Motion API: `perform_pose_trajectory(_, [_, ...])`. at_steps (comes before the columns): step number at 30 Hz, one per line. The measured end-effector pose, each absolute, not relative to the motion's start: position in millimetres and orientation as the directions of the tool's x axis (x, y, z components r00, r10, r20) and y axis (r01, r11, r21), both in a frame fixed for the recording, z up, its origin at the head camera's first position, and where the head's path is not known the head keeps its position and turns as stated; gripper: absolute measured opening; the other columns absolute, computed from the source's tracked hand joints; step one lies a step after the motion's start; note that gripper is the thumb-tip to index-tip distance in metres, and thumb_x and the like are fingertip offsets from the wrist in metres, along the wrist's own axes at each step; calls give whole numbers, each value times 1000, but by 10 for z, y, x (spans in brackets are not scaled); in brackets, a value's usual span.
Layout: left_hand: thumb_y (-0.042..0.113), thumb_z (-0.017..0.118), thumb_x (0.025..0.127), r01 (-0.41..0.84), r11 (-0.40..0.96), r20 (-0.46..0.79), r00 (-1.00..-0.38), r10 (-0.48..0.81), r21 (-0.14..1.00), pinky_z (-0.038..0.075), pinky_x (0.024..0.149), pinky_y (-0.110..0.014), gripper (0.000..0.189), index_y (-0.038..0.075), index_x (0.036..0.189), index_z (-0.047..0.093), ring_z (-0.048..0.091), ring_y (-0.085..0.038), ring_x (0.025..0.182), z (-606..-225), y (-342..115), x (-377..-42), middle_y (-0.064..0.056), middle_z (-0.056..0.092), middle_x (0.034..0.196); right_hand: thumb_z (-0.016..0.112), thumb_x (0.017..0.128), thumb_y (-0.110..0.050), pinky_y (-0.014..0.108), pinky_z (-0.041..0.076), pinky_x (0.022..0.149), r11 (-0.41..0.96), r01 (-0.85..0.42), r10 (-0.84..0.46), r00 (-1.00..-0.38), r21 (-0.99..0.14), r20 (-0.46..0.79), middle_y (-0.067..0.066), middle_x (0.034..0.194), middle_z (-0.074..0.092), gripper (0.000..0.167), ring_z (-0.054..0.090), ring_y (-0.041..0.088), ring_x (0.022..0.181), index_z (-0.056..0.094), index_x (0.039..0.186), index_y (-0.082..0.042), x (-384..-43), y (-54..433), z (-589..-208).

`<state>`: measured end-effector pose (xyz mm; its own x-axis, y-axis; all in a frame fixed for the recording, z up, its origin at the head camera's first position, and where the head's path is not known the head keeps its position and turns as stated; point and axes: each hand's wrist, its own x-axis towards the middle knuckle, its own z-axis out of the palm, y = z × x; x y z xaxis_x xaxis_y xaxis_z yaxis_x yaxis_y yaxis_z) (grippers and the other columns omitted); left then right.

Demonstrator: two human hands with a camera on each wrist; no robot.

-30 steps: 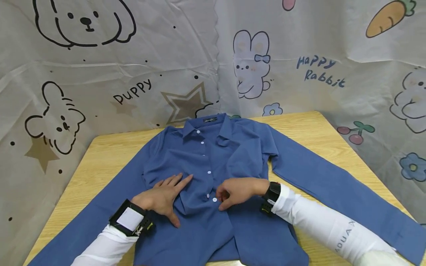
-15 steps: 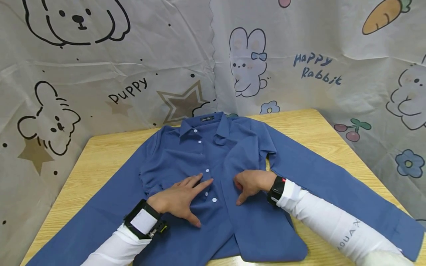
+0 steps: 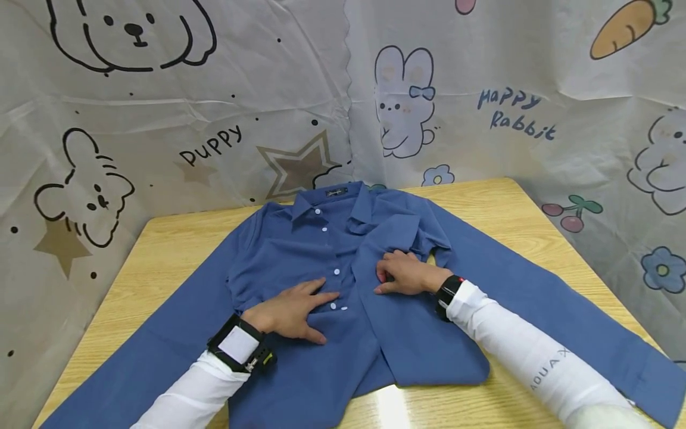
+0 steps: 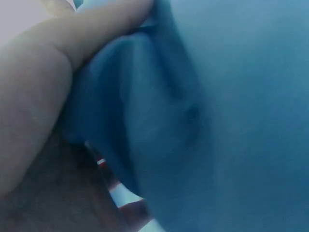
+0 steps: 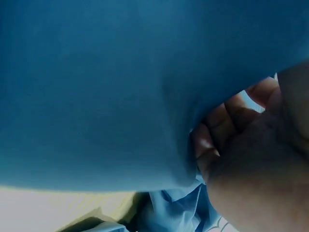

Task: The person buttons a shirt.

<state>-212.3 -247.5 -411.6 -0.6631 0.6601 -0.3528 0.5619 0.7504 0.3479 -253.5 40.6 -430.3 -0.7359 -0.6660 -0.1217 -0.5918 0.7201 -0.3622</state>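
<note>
- A wooden table [image 3: 509, 208] is carrying a blue long-sleeved shirt [image 3: 305, 262], which is lying front up across much of its top.
- The arranging is apparently standing partway: body and sleeves are already lying spread, while the fronts are parting into a notch at the hem, and wrinkles seem to be awaiting flattening.
- The shirt's long axis is running from hem to collar, with the collar end pointing toward the table's far edge.
- The left-side sleeve [image 3: 166, 333] and right-side sleeve [image 3: 541, 292] are slanting outward toward the near corners.
- The right-side front panel [image 3: 423, 339] is lying askew.
- The left hand [image 3: 292, 313] is resting on the opposite front, its grip wide, fingers apart.
- The right hand [image 3: 404, 274] is curling into the askew panel, its grip seemingly pinching cloth.
- The collar [image 3: 361, 205] is spreading open.
- White buttons [image 3: 336, 271] are dotting the front; whether they are fastening anything is not showing.
</note>
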Motion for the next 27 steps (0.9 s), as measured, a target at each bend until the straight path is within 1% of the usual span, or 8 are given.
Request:
perform_pose_trajectory(3, [63, 67, 77, 533, 765, -361, -677, 642, 362, 23, 105, -57, 80, 25, 143, 46, 21, -34, 139, -4069, -2418, -2189, -12, 24, 154, 65, 90, -39, 37, 33, 72, 720, -599, -664, -742, -350, -97, -2, 87, 45, 23, 40, 18, 79, 54, 83, -20, -2526, 431, -4301])
perform_pose_trajectory(5, [63, 61, 82, 516, 766, -303, -713, 632, 384, 29, 102, -54, 68, 20, 135, 55, 31, -33, 133, -4042, -2344, -2258, -12, 37, 146, 66, 89, -39, 37, 34, 73, 730, -596, -657, -747, -334, -104, -2, 89, 45, 22, 40, 19, 81, 56, 85, -19, -2507, 434, -4270])
perform_pose_trajectory(8, [45, 56, 94, 511, 750, -142, -779, 610, 419, 41, 91, -45, 43, 11, 118, 66, 51, -26, 109, -4011, -2176, -2395, -10, 57, 118, 67, 89, -37, 37, 36, 75, 754, -566, -636, -756, -334, -154, 0, 93, 45, 23, 42, 20, 84, 59, 92, -17, -2459, 415, -4184])
perform_pose_trajectory(12, [21, 56, 95, 438, 770, -43, -857, 513, 463, 47, 73, -36, 23, 4, 106, 66, 58, -19, 79, -3989, -1907, -2594, -5, 62, 90, 67, 89, -35, 38, 39, 80, 760, -549, -631, -750, -348, -197, 2, 98, 47, 25, 44, 22, 88, 61, 100, -13, -2400, 370, -4100])
perform_pose_trajectory(15, [16, 52, 95, 278, 762, -118, -900, 419, 584, 50, 65, -33, 21, 1, 100, 64, 61, -18, 68, -4023, -1711, -2758, -7, 62, 81, 67, 90, -34, 39, 39, 81, 763, -541, -626, -755, -353, -195, 3, 99, 47, 24, 44, 23, 90, 61, 101, -13, -2373, 383, -4111])
perform_pose_trajectory(19, [14, 49, 96, -20, 627, -284, -903, 323, 779, 52, 54, -28, 23, -4, 87, 61, 59, -17, 55, -4126, -1563, -2917, -9, 57, 69, 66, 91, -32, 39, 38, 82, 763, -537, -623, -759, -360, -187, 2, 101, 47, 21, 43, 23, 91, 61, 101, -14, -2329, 394, -4154])
perform_pose_trajectory(23, [18, 49, 98, -303, 428, -440, -857, 268, 851, 41, 42, -21, 25, -3, 85, 55, 51, -12, 45, -4216, -1517, -3026, -6, 49, 63, 66, 91, -31, 38, 38, 81, 747, -559, -641, -748, -359, -170, 2, 100, 48, 19, 43, 22, 89, 62, 100, -15, -2291, 391, -4172])
perform_pose_trajectory(27, [22, 46, 101, -483, 262, -548, -773, 321, 835, 29, 41, -18, 24, 0, 93, 52, 42, -8, 42, -4248, -1468, -3123, -1, 42, 59, 67, 90, -33, 37, 37, 79, 757, -569, -636, -754, -323, -162, 0, 99, 46, 18, 41, 20, 87, 61, 99, -17, -2260, 397, -4193])
